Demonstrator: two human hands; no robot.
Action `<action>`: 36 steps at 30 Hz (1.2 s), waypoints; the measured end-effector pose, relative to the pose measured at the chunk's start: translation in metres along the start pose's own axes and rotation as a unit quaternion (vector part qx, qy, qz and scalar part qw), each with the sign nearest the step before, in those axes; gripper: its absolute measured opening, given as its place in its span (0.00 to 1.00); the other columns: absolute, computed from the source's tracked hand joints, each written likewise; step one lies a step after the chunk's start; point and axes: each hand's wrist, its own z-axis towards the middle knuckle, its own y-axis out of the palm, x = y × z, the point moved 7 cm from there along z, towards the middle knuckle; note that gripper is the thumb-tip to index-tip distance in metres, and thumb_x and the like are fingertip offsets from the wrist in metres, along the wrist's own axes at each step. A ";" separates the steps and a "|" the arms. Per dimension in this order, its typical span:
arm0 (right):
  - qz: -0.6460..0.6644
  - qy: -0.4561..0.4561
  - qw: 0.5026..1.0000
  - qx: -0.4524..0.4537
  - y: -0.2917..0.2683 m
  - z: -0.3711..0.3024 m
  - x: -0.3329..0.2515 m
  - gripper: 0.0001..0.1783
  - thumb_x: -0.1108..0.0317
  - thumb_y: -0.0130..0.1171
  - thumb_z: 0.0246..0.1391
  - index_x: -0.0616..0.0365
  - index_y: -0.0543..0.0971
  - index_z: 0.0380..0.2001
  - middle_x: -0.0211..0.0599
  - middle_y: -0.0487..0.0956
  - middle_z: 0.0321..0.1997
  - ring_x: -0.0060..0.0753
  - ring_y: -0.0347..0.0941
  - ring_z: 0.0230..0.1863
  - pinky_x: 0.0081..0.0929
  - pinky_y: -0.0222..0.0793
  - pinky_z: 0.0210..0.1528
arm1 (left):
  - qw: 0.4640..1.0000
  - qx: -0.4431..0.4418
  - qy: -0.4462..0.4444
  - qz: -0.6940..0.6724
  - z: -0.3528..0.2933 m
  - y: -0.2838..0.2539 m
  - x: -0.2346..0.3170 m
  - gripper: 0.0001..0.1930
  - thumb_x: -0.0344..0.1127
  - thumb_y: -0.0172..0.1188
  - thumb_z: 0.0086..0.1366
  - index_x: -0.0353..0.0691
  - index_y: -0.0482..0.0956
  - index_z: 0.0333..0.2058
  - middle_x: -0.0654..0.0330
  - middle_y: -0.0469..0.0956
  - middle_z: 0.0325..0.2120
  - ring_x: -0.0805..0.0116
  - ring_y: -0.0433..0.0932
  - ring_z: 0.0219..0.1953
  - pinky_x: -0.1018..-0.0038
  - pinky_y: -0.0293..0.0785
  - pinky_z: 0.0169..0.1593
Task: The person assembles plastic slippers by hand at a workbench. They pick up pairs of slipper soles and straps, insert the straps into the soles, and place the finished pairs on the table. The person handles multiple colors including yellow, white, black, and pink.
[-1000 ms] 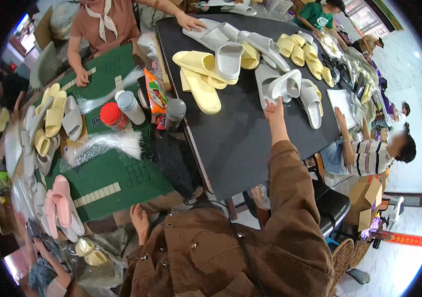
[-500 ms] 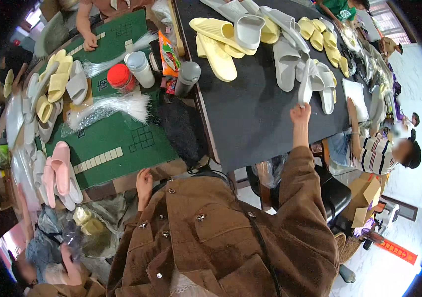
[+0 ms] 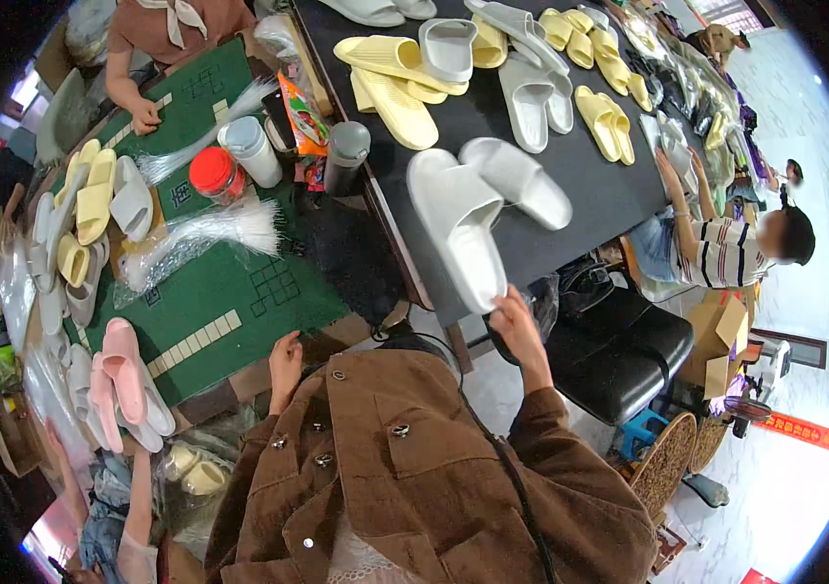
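Observation:
My right hand (image 3: 520,326) grips the heel end of a light grey slide slipper (image 3: 463,229) over the near edge of the black table (image 3: 376,156). Its matching slipper (image 3: 522,185) lies crosswise beyond it, toe ends close together; whether they are joined I cannot tell. By the near edge of the green table (image 3: 230,355), my left hand (image 3: 286,370) hangs with loosely bent fingers and nothing visible in it. Farther up the black table lie yellow slippers (image 3: 405,107) and grey slippers (image 3: 528,107).
Bundles of clear plastic strips (image 3: 230,234), a red-lidded jar (image 3: 215,175) and two tumblers (image 3: 346,156) stand on the left. Pink slippers (image 3: 121,360) lie at the green table's corner. A black chair (image 3: 619,350) stands right; a co-worker in stripes (image 3: 726,253) sits beyond.
My right hand has drawn the grey slipper pair toward me and leftward, out from the other slippers. The view has shifted a little. My left hand stays by the green table.

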 end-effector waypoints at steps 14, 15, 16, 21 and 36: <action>-0.450 -0.270 0.824 0.211 -0.083 0.008 -0.080 0.18 0.62 0.51 0.58 0.62 0.74 0.47 0.37 0.78 0.37 0.27 0.71 0.36 0.24 0.66 0.38 | 0.978 -0.147 0.116 -0.094 0.038 0.032 0.155 0.22 0.34 0.52 0.65 0.42 0.66 0.57 0.52 0.66 0.53 0.56 0.70 0.52 0.64 0.70 0.52; -0.423 -0.318 0.815 0.234 -0.084 -0.004 -0.111 0.17 0.62 0.49 0.60 0.62 0.74 0.47 0.37 0.78 0.35 0.26 0.71 0.35 0.25 0.67 0.38 | 0.974 -0.160 0.129 -0.092 0.037 0.036 0.168 0.21 0.34 0.52 0.65 0.42 0.66 0.57 0.52 0.66 0.53 0.56 0.71 0.52 0.64 0.70 0.52; -0.381 -0.375 0.795 0.285 -0.092 -0.022 -0.141 0.16 0.63 0.46 0.61 0.62 0.74 0.46 0.36 0.77 0.34 0.26 0.70 0.34 0.27 0.67 0.39 | 0.970 -0.175 0.142 -0.089 0.034 0.040 0.185 0.21 0.34 0.52 0.65 0.42 0.66 0.57 0.52 0.66 0.53 0.56 0.71 0.52 0.64 0.70 0.52; -0.298 -0.560 0.653 0.413 -0.027 -0.085 -0.254 0.16 0.63 0.43 0.64 0.62 0.75 0.43 0.36 0.75 0.35 0.26 0.70 0.34 0.28 0.68 0.42 | 0.970 -0.190 0.135 -0.064 0.029 0.049 0.178 0.20 0.34 0.52 0.65 0.41 0.67 0.56 0.54 0.67 0.53 0.58 0.71 0.51 0.65 0.70 0.52; -0.692 -0.215 0.679 0.121 0.048 0.142 -0.084 0.39 0.46 0.66 0.38 0.61 0.71 0.49 0.50 0.67 0.55 0.55 0.70 0.50 0.46 0.68 0.47 | 0.986 -0.122 0.091 -0.073 0.001 0.030 0.139 0.19 0.33 0.53 0.63 0.38 0.70 0.52 0.52 0.69 0.50 0.59 0.74 0.49 0.65 0.72 0.48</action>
